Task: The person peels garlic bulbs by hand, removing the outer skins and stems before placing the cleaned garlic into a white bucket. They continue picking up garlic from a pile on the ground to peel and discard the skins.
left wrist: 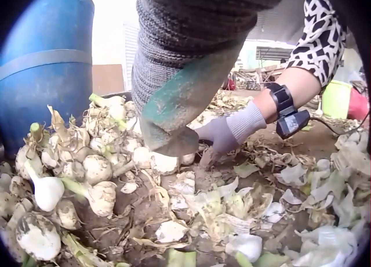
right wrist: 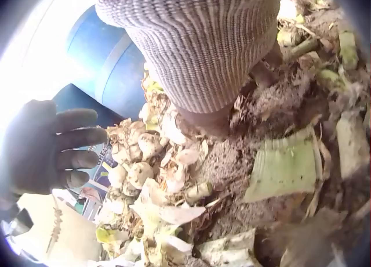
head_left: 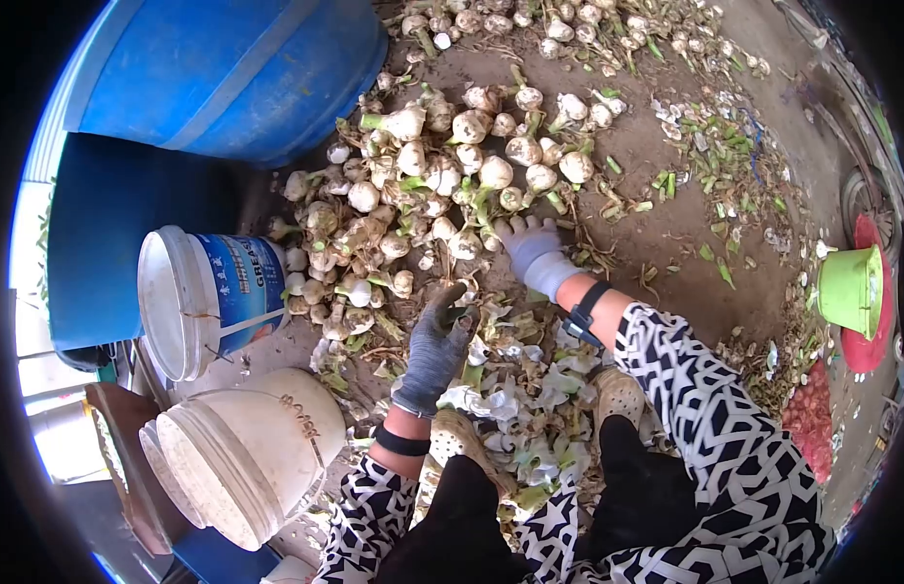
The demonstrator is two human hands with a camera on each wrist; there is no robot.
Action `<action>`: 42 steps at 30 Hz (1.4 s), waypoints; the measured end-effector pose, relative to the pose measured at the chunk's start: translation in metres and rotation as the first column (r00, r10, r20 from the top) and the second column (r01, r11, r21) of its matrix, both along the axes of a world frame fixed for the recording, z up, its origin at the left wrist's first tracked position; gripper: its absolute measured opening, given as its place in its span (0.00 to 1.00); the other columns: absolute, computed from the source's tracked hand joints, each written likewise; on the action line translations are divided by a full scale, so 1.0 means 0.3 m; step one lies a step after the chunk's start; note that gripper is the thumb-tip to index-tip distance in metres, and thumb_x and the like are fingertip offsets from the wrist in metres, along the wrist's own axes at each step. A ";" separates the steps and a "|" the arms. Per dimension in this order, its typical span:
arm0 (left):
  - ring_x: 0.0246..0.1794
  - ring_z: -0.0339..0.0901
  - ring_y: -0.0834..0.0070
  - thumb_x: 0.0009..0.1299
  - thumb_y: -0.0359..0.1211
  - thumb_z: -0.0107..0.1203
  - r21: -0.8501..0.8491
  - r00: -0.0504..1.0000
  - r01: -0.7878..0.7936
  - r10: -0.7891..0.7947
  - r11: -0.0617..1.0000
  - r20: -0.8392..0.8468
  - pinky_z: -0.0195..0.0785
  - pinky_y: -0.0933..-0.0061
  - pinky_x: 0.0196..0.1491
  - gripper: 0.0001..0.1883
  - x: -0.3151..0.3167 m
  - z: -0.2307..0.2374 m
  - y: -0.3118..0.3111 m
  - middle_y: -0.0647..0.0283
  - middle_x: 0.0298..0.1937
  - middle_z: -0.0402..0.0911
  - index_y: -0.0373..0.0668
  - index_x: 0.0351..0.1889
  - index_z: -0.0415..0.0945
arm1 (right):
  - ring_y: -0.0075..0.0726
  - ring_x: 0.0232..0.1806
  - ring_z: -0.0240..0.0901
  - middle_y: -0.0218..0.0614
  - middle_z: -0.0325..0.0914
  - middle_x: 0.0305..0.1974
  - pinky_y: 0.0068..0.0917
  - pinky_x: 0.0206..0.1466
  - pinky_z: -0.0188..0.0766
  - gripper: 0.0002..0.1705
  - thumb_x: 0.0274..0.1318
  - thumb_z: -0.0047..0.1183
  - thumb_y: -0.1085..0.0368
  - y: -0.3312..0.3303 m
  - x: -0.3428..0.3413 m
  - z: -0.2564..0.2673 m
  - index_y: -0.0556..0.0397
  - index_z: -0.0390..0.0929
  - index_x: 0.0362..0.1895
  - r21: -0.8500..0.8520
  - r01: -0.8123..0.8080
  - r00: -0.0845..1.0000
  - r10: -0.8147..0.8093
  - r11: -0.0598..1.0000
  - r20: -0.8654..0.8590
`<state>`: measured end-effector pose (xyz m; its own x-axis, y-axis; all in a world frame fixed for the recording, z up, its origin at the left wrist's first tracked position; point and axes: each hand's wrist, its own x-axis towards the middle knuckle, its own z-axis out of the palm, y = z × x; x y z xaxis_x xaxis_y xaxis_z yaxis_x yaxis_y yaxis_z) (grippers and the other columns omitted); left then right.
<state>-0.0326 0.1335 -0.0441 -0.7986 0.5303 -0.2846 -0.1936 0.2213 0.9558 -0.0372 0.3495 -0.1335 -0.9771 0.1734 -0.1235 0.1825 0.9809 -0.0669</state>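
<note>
Dirt floor (head_left: pixel 690 268) strewn with peelings (head_left: pixel 530 399), blue barrel (head_left: pixel 228 78) far left, garlic bulbs (head_left: pixel 443 176) heaped mid-scene.
Bulbs whitish, soil-smeared; left hand (head_left: pixel 435 343) loose, fingers apart; right hand (head_left: pixel 535 251) at the heap's near edge, grip unclear.

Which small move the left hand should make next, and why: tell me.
Probably reach the left hand forward to the pile of garlic bulbs: its fingers look empty, bulbs lie just ahead, and the right hand is low at the pile's edge.

Both forearms (head_left: pixel 681 384) reach forward; the left hand (head_left: pixel 434 352) has its fingers apart, the right hand (head_left: pixel 532 251) stretches farther out, back upward.
</note>
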 end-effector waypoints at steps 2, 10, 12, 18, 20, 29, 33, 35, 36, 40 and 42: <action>0.53 0.72 0.75 0.68 0.36 0.61 -0.019 0.996 0.030 -0.029 0.999 0.084 0.68 0.73 0.55 0.32 0.014 -0.009 0.004 0.59 0.62 0.69 0.35 0.66 0.60 | 0.47 0.48 0.73 0.38 0.77 0.43 0.46 0.49 0.64 0.19 0.51 0.49 0.62 0.025 -0.038 0.002 0.45 0.71 0.50 -0.043 -0.007 0.999 0.009 0.999 0.032; 0.49 0.76 0.72 0.61 0.28 0.65 -0.217 0.948 0.097 -0.156 0.971 -0.277 0.73 0.74 0.50 0.36 -0.010 0.141 0.013 0.58 0.55 0.75 0.38 0.66 0.60 | 0.40 0.39 0.80 0.38 0.81 0.37 0.33 0.48 0.75 0.20 0.54 0.53 0.60 -0.021 0.117 0.277 0.41 0.75 0.53 -0.614 -0.327 0.945 0.256 0.718 -0.203; 0.44 0.78 0.75 0.63 0.27 0.64 -0.091 0.955 -0.013 -0.015 0.996 -0.296 0.73 0.75 0.48 0.31 0.017 0.141 0.016 0.59 0.50 0.77 0.34 0.63 0.62 | 0.29 0.38 0.80 0.32 0.82 0.36 0.26 0.41 0.76 0.16 0.55 0.55 0.65 0.005 0.148 0.353 0.47 0.76 0.49 -0.997 -0.049 0.998 -0.041 -0.065 -0.047; 0.38 0.78 0.79 0.62 0.27 0.64 -0.053 0.937 -0.105 0.081 0.993 -0.339 0.73 0.78 0.43 0.26 0.055 0.185 0.052 0.60 0.43 0.78 0.34 0.56 0.65 | 0.23 0.37 0.76 0.33 0.83 0.35 0.21 0.42 0.73 0.08 0.59 0.56 0.64 -0.153 0.180 0.344 0.50 0.82 0.41 -0.889 -0.119 0.942 -0.333 -0.443 0.040; 0.35 0.78 0.79 0.62 0.26 0.64 -0.101 0.904 -0.161 0.106 0.982 -0.413 0.73 0.79 0.42 0.26 0.066 0.197 0.051 0.60 0.43 0.78 0.34 0.56 0.65 | 0.21 0.35 0.74 0.31 0.82 0.33 0.22 0.40 0.72 0.06 0.60 0.54 0.66 -0.146 0.158 0.389 0.52 0.82 0.37 -0.985 0.033 0.948 -0.307 -0.168 0.084; 0.41 0.77 0.75 0.63 0.31 0.63 0.282 0.895 -0.290 0.155 0.914 0.418 0.73 0.70 0.47 0.25 0.036 0.273 0.011 0.61 0.44 0.76 0.35 0.55 0.65 | 0.21 0.30 0.72 0.33 0.80 0.28 0.24 0.35 0.69 0.07 0.60 0.52 0.67 -0.120 0.169 0.439 0.57 0.80 0.36 -0.989 -0.114 0.958 -0.252 0.093 -0.134; 0.44 0.75 0.78 0.66 0.29 0.61 0.261 0.980 -0.192 0.198 0.946 0.004 0.71 0.76 0.49 0.25 0.078 0.246 0.044 0.61 0.46 0.75 0.34 0.58 0.63 | 0.28 0.31 0.76 0.42 0.82 0.31 0.30 0.34 0.71 0.10 0.59 0.56 0.62 -0.129 0.149 0.426 0.58 0.79 0.36 -0.966 -0.033 0.973 -0.214 0.258 -0.091; 0.44 0.74 0.78 0.66 0.29 0.61 0.255 0.973 -0.230 0.225 0.939 0.048 0.71 0.76 0.49 0.25 0.080 0.244 0.039 0.61 0.47 0.75 0.34 0.58 0.63 | 0.39 0.29 0.77 0.46 0.80 0.29 0.33 0.33 0.71 0.10 0.58 0.56 0.63 -0.158 0.145 0.420 0.58 0.78 0.35 -0.952 -0.151 0.929 -0.289 0.268 -0.229; 0.44 0.74 0.78 0.66 0.28 0.61 0.247 0.964 -0.264 0.249 0.932 0.091 0.71 0.76 0.49 0.24 0.082 0.241 0.031 0.61 0.47 0.74 0.34 0.58 0.63 | 0.39 0.29 0.77 0.46 0.80 0.29 0.33 0.33 0.71 0.10 0.58 0.56 0.63 -0.163 0.147 0.416 0.58 0.78 0.35 -0.953 -0.149 0.931 -0.286 0.265 -0.225; 0.38 0.78 0.74 0.68 0.32 0.58 0.244 0.935 -0.279 0.206 0.929 0.288 0.74 0.74 0.44 0.21 0.068 0.278 0.009 0.60 0.44 0.76 0.36 0.55 0.64 | 0.46 0.29 0.77 0.47 0.79 0.28 0.34 0.33 0.70 0.08 0.58 0.54 0.66 -0.161 0.157 0.412 0.58 0.77 0.35 -0.927 -0.218 0.920 -0.252 0.304 -0.299; 0.33 0.79 0.73 0.72 0.40 0.52 0.310 0.897 -0.296 0.151 0.904 0.415 0.75 0.74 0.39 0.19 0.070 0.279 -0.001 0.59 0.39 0.78 0.37 0.53 0.66 | 0.47 0.27 0.75 0.48 0.78 0.27 0.34 0.32 0.70 0.07 0.58 0.54 0.66 -0.142 0.163 0.432 0.58 0.77 0.34 -0.889 -0.336 0.887 -0.214 0.312 -0.410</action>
